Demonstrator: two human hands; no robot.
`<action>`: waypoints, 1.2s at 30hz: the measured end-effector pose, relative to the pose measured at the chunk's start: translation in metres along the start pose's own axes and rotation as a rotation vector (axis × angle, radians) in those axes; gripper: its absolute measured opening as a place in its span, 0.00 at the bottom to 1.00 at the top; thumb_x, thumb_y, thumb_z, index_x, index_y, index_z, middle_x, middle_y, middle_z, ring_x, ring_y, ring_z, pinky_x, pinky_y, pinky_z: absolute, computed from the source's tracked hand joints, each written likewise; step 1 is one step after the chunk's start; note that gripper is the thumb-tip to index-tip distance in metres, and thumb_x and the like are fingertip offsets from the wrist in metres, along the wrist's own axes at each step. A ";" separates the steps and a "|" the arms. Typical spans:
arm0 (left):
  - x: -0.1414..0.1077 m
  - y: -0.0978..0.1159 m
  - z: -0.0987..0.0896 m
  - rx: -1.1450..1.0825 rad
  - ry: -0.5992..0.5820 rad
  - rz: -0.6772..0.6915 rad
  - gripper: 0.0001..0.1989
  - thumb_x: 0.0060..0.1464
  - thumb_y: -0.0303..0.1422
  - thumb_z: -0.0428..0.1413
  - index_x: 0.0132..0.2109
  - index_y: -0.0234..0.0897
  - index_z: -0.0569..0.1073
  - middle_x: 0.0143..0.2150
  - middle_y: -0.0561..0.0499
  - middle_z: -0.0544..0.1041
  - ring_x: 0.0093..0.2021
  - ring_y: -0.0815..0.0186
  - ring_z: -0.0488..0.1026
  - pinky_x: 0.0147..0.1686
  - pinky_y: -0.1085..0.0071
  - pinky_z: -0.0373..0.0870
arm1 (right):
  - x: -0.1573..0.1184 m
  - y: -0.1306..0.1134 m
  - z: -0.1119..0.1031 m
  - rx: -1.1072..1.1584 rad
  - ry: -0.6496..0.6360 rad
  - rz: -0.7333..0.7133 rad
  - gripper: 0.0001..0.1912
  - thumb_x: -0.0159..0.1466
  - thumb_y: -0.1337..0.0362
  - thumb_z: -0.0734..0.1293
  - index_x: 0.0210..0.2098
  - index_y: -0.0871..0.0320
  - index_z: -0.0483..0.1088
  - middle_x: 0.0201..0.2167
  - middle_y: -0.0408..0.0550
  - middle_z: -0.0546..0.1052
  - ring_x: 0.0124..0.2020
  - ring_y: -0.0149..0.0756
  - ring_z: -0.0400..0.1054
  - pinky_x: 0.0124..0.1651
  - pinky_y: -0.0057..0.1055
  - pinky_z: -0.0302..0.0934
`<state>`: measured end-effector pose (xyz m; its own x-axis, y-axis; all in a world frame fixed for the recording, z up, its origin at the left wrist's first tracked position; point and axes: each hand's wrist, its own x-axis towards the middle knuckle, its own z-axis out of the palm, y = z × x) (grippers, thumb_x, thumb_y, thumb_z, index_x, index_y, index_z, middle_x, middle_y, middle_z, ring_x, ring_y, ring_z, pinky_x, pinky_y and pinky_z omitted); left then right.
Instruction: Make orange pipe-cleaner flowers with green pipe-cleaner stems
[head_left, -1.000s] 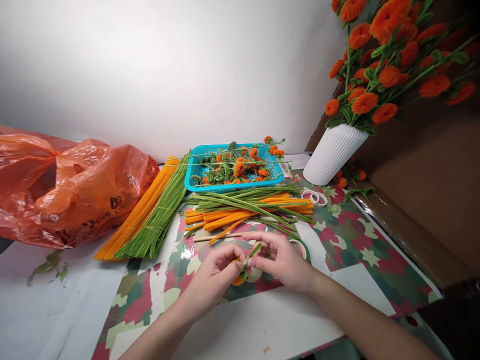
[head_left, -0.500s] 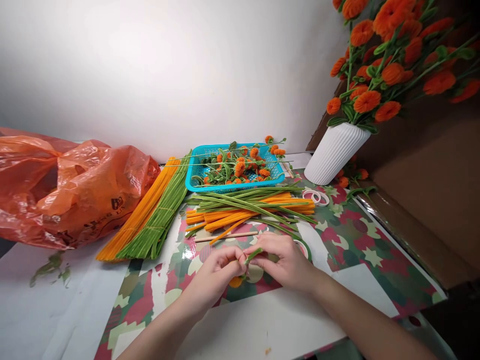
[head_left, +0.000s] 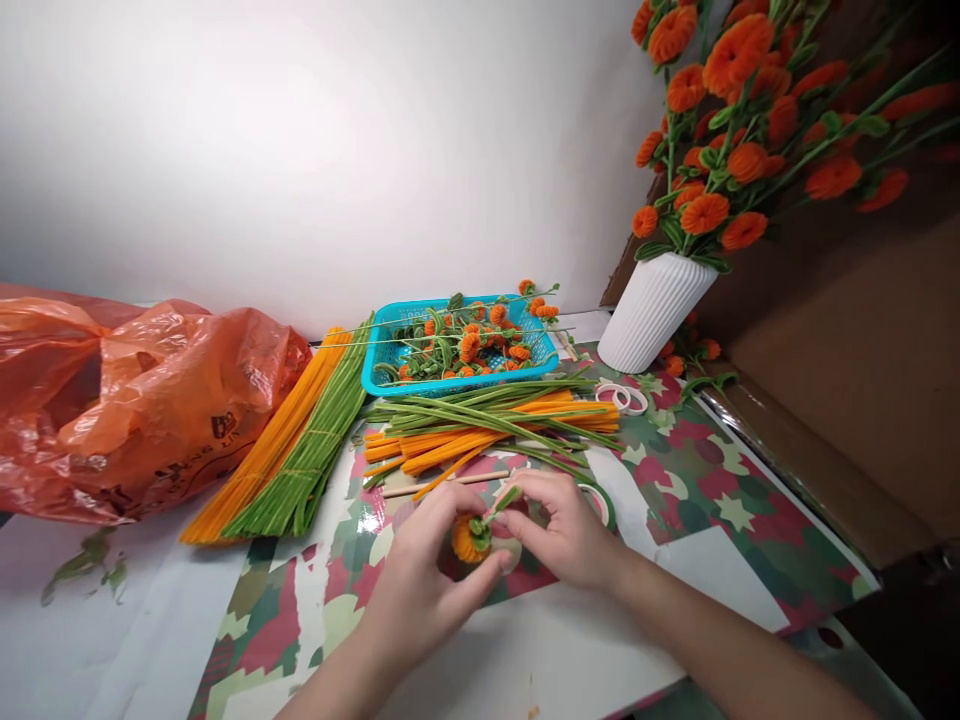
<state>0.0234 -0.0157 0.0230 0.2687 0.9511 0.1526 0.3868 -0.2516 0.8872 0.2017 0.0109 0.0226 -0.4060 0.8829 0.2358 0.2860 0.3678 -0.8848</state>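
Observation:
A small orange flower (head_left: 470,540) with a green base and a short green stem (head_left: 504,502) is between my hands, above the camouflage-patterned table cover. My right hand (head_left: 559,525) pinches the stem between thumb and fingers. Around the flower's left side curves my left hand (head_left: 431,565), its thumb and fingers apart. Just beyond my hands lie a thin wooden stick (head_left: 442,484) and loose orange and green fuzzy stems (head_left: 450,450). A roll of green tape (head_left: 607,508) is partly hidden behind my right hand.
A blue basket (head_left: 367,365) holds orange flowers and green leaves. Bundled orange and green stems (head_left: 300,450) and an orange plastic bag (head_left: 165,420) lie left. White tape rings (head_left: 632,400) are near a white vase (head_left: 654,315) of orange flowers at the right.
My left thumb and fingers have spread apart, and the orange flower now shows more fully, with its green base upward. The view has shifted slightly.

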 end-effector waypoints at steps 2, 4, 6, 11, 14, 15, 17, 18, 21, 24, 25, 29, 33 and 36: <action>-0.001 0.000 0.001 0.136 0.039 0.086 0.01 0.56 0.30 0.54 0.36 0.38 0.70 0.35 0.50 0.73 0.36 0.64 0.69 0.36 0.71 0.63 | -0.001 0.001 0.002 -0.014 0.018 0.002 0.09 0.59 0.73 0.66 0.24 0.59 0.67 0.22 0.40 0.67 0.27 0.30 0.61 0.30 0.26 0.53; 0.000 0.000 0.000 0.165 0.038 0.084 0.05 0.58 0.30 0.51 0.34 0.38 0.70 0.32 0.50 0.73 0.33 0.65 0.69 0.33 0.72 0.62 | -0.002 0.003 0.003 -0.029 0.027 -0.028 0.08 0.60 0.73 0.66 0.25 0.58 0.67 0.23 0.41 0.68 0.28 0.31 0.62 0.30 0.26 0.54; 0.002 0.002 -0.002 0.096 -0.023 0.000 0.07 0.58 0.32 0.51 0.33 0.37 0.71 0.30 0.51 0.73 0.30 0.66 0.68 0.31 0.72 0.62 | -0.002 0.006 0.003 -0.053 0.032 -0.103 0.08 0.61 0.72 0.65 0.26 0.58 0.67 0.24 0.42 0.69 0.29 0.32 0.62 0.33 0.28 0.55; 0.007 0.002 -0.007 -0.428 -0.229 -0.351 0.11 0.55 0.38 0.56 0.29 0.35 0.72 0.28 0.52 0.72 0.29 0.68 0.66 0.29 0.75 0.61 | 0.000 0.011 -0.002 -0.080 -0.024 -0.291 0.08 0.64 0.69 0.63 0.28 0.58 0.69 0.26 0.46 0.73 0.30 0.34 0.63 0.37 0.32 0.58; 0.006 -0.001 -0.008 -0.648 -0.274 -0.463 0.12 0.51 0.37 0.60 0.26 0.34 0.72 0.27 0.51 0.73 0.29 0.69 0.68 0.30 0.75 0.61 | 0.001 0.009 -0.004 -0.019 -0.052 -0.286 0.09 0.65 0.68 0.62 0.28 0.58 0.69 0.26 0.46 0.74 0.30 0.33 0.64 0.36 0.31 0.59; 0.006 -0.002 -0.007 -0.713 -0.296 -0.506 0.12 0.49 0.37 0.61 0.26 0.33 0.72 0.27 0.50 0.74 0.30 0.68 0.69 0.31 0.75 0.62 | 0.002 0.007 -0.004 0.014 -0.064 -0.271 0.09 0.65 0.68 0.63 0.28 0.58 0.69 0.25 0.45 0.74 0.30 0.33 0.64 0.36 0.31 0.60; 0.005 -0.003 -0.007 -0.845 -0.360 -0.604 0.10 0.47 0.36 0.61 0.27 0.32 0.73 0.27 0.49 0.75 0.30 0.66 0.71 0.33 0.73 0.65 | 0.002 0.005 -0.004 0.095 -0.088 -0.232 0.08 0.65 0.67 0.64 0.29 0.58 0.71 0.25 0.45 0.74 0.30 0.32 0.65 0.36 0.29 0.60; 0.005 -0.003 -0.006 -0.900 -0.391 -0.650 0.10 0.47 0.35 0.61 0.27 0.32 0.74 0.27 0.48 0.75 0.30 0.66 0.72 0.34 0.72 0.66 | 0.002 0.004 -0.004 0.131 -0.100 -0.209 0.07 0.64 0.68 0.65 0.29 0.58 0.72 0.25 0.44 0.74 0.31 0.32 0.66 0.36 0.28 0.60; 0.006 0.000 -0.006 -0.905 -0.397 -0.662 0.11 0.48 0.37 0.59 0.27 0.32 0.74 0.27 0.48 0.75 0.29 0.64 0.73 0.34 0.70 0.67 | 0.001 0.003 -0.005 0.157 -0.108 -0.142 0.06 0.63 0.70 0.65 0.30 0.59 0.72 0.25 0.43 0.73 0.30 0.31 0.66 0.34 0.26 0.59; 0.007 0.005 -0.007 -0.577 -0.225 -0.434 0.11 0.51 0.39 0.58 0.32 0.35 0.75 0.32 0.47 0.77 0.35 0.61 0.74 0.36 0.70 0.68 | 0.000 0.004 -0.005 0.101 -0.079 -0.106 0.06 0.62 0.71 0.65 0.29 0.59 0.71 0.27 0.43 0.72 0.30 0.31 0.65 0.34 0.26 0.58; 0.006 0.006 -0.007 -0.416 -0.149 -0.329 0.09 0.51 0.38 0.58 0.34 0.36 0.76 0.34 0.47 0.78 0.37 0.60 0.74 0.38 0.69 0.68 | 0.000 0.004 -0.005 0.081 -0.065 -0.105 0.06 0.62 0.71 0.65 0.29 0.59 0.71 0.27 0.44 0.72 0.30 0.31 0.65 0.34 0.27 0.58; 0.002 0.009 -0.006 0.064 0.032 -0.016 0.03 0.51 0.32 0.59 0.34 0.39 0.75 0.37 0.48 0.79 0.40 0.59 0.74 0.41 0.68 0.68 | -0.002 0.003 -0.001 -0.002 -0.031 -0.114 0.07 0.62 0.70 0.65 0.28 0.59 0.68 0.26 0.44 0.71 0.30 0.32 0.64 0.35 0.28 0.57; 0.003 0.009 -0.006 0.125 -0.015 0.011 0.03 0.53 0.32 0.57 0.33 0.39 0.75 0.33 0.48 0.79 0.35 0.61 0.74 0.36 0.70 0.68 | -0.003 0.003 0.002 -0.073 -0.013 -0.141 0.07 0.62 0.70 0.64 0.27 0.58 0.66 0.25 0.43 0.69 0.29 0.33 0.62 0.34 0.30 0.57; 0.007 0.010 -0.008 -0.007 -0.108 -0.084 0.06 0.56 0.33 0.56 0.32 0.38 0.75 0.33 0.49 0.77 0.35 0.63 0.73 0.37 0.70 0.67 | -0.001 0.006 -0.001 -0.052 -0.035 -0.174 0.08 0.64 0.69 0.63 0.28 0.58 0.68 0.25 0.44 0.71 0.30 0.34 0.63 0.36 0.31 0.58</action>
<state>0.0218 -0.0104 0.0364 0.3293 0.9437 0.0298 0.4063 -0.1701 0.8978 0.2046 0.0121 0.0178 -0.4828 0.7943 0.3687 0.2528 0.5295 -0.8097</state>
